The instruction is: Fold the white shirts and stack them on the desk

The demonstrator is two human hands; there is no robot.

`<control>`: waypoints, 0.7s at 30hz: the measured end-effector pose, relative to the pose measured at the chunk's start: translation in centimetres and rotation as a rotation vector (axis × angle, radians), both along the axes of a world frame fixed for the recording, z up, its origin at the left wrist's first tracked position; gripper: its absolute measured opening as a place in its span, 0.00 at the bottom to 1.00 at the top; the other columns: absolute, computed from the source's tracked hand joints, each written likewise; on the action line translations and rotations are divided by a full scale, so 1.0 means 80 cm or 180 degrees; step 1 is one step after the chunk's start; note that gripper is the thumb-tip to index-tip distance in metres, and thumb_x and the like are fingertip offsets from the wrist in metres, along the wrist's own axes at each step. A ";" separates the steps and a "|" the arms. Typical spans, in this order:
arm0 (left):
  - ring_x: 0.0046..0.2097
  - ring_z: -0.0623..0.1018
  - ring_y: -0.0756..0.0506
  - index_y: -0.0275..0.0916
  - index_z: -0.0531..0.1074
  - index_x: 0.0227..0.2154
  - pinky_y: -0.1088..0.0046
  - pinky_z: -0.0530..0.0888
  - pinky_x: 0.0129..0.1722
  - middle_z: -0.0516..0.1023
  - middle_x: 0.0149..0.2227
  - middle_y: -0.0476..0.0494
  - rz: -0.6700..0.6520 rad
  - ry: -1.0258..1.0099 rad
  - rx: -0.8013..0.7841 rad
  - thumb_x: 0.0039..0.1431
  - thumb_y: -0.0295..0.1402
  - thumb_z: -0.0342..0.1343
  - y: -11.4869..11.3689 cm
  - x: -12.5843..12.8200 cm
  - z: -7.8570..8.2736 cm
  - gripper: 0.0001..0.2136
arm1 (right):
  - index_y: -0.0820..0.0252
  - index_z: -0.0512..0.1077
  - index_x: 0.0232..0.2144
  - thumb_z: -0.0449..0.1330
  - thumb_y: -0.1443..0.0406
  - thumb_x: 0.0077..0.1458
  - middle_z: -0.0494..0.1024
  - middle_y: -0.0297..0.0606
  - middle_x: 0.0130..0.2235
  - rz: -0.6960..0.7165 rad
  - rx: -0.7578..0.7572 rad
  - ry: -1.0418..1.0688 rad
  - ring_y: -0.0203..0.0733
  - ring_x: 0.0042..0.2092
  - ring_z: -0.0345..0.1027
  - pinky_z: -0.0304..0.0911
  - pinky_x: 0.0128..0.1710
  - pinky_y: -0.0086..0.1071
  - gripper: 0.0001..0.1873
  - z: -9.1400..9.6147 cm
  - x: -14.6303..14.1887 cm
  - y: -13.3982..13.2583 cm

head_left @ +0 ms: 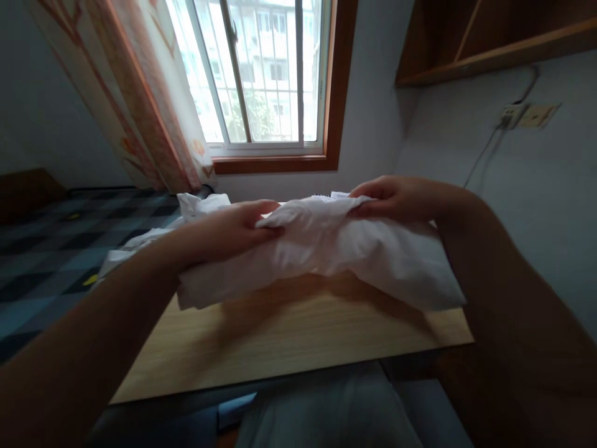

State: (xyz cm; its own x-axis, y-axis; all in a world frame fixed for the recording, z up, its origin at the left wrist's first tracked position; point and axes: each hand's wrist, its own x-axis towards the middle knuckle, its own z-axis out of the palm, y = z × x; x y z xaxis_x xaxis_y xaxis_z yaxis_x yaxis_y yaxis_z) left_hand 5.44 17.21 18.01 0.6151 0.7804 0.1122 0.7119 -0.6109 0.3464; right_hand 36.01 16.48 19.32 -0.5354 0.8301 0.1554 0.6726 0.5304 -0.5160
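Observation:
A thin white cloth (317, 233), perhaps a garment, hangs in loose folds between my two hands. Its left part is pinched between the thumb and fingers of my left hand (242, 227). My right hand (389, 198) grips the upper edge farther right in the same way. The lower edge droops just over the wooden tabletop (261, 336) and casts a shadow there. More crumpled white cloth (205, 205) shows behind my left forearm, partly hidden by it. The cloth in my hands covers most of what lies at the back of the table.
A bed with a dark checked cover (51, 230) lies on the left. Straight ahead are a barred window (270, 74) and a patterned curtain (135, 93). A wooden shelf (504, 53) juts from the right wall above a socket with a plugged-in cable (512, 116).

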 end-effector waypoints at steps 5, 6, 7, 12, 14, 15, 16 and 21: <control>0.42 0.77 0.44 0.35 0.68 0.54 0.67 0.74 0.43 0.79 0.42 0.46 0.0017 -0.0402 -0.0943 0.63 0.48 0.45 0.003 -0.010 0.044 0.25 | 0.60 0.78 0.36 0.61 0.47 0.55 0.77 0.34 0.34 -0.0242 0.0142 0.0203 0.36 0.36 0.70 0.62 0.34 0.29 0.22 0.040 -0.003 0.004; 0.42 0.77 0.44 0.35 0.68 0.55 0.67 0.74 0.42 0.79 0.41 0.46 0.0085 -0.0345 -0.0996 0.63 0.49 0.46 0.008 -0.011 0.044 0.26 | 0.60 0.77 0.34 0.61 0.47 0.55 0.77 0.34 0.33 -0.0236 0.0176 0.0128 0.36 0.35 0.69 0.61 0.33 0.29 0.22 0.038 -0.004 0.010; 0.41 0.78 0.44 0.36 0.69 0.55 0.68 0.74 0.42 0.79 0.41 0.47 0.0108 -0.0211 -0.1011 0.61 0.50 0.48 0.015 -0.013 0.041 0.27 | 0.61 0.77 0.33 0.61 0.46 0.55 0.76 0.33 0.32 -0.0210 0.0202 0.0001 0.36 0.35 0.69 0.60 0.33 0.29 0.23 0.031 -0.005 0.019; 0.42 0.78 0.42 0.40 0.73 0.52 0.73 0.72 0.41 0.80 0.43 0.45 -0.0053 0.0991 -0.0581 0.48 0.42 0.64 0.079 -0.022 -0.024 0.27 | 0.59 0.77 0.35 0.64 0.51 0.55 0.78 0.37 0.33 -0.0297 0.0647 -0.1163 0.42 0.37 0.71 0.60 0.36 0.31 0.17 -0.051 -0.015 0.059; 0.40 0.78 0.41 0.39 0.72 0.54 0.71 0.73 0.40 0.80 0.42 0.41 0.0136 0.1516 -0.0343 0.49 0.32 0.62 0.094 -0.024 -0.060 0.26 | 0.58 0.76 0.44 0.66 0.59 0.54 0.79 0.42 0.43 -0.0472 0.0971 -0.1496 0.46 0.43 0.73 0.61 0.41 0.33 0.15 -0.086 -0.026 0.056; 0.41 0.79 0.40 0.38 0.71 0.55 0.69 0.73 0.41 0.80 0.42 0.38 0.0286 0.1698 -0.0084 0.50 0.28 0.60 0.095 -0.023 -0.077 0.25 | 0.58 0.75 0.47 0.65 0.62 0.55 0.78 0.45 0.46 -0.0506 0.1051 -0.1560 0.48 0.46 0.72 0.62 0.44 0.35 0.17 -0.101 -0.033 0.048; 0.44 0.78 0.38 0.38 0.71 0.55 0.66 0.73 0.43 0.79 0.45 0.36 0.0374 0.1715 0.0291 0.52 0.26 0.58 0.092 -0.020 -0.094 0.25 | 0.58 0.74 0.50 0.62 0.63 0.58 0.78 0.47 0.48 -0.0536 0.1057 -0.1536 0.49 0.48 0.72 0.62 0.46 0.36 0.18 -0.116 -0.041 0.038; 0.56 0.73 0.40 0.36 0.68 0.57 0.62 0.68 0.57 0.73 0.56 0.35 0.0342 0.0698 0.0888 0.65 0.29 0.43 0.048 0.016 -0.172 0.19 | 0.60 0.67 0.59 0.50 0.51 0.65 0.70 0.54 0.60 -0.0756 0.0335 -0.1280 0.57 0.60 0.63 0.58 0.57 0.48 0.27 -0.190 -0.076 -0.021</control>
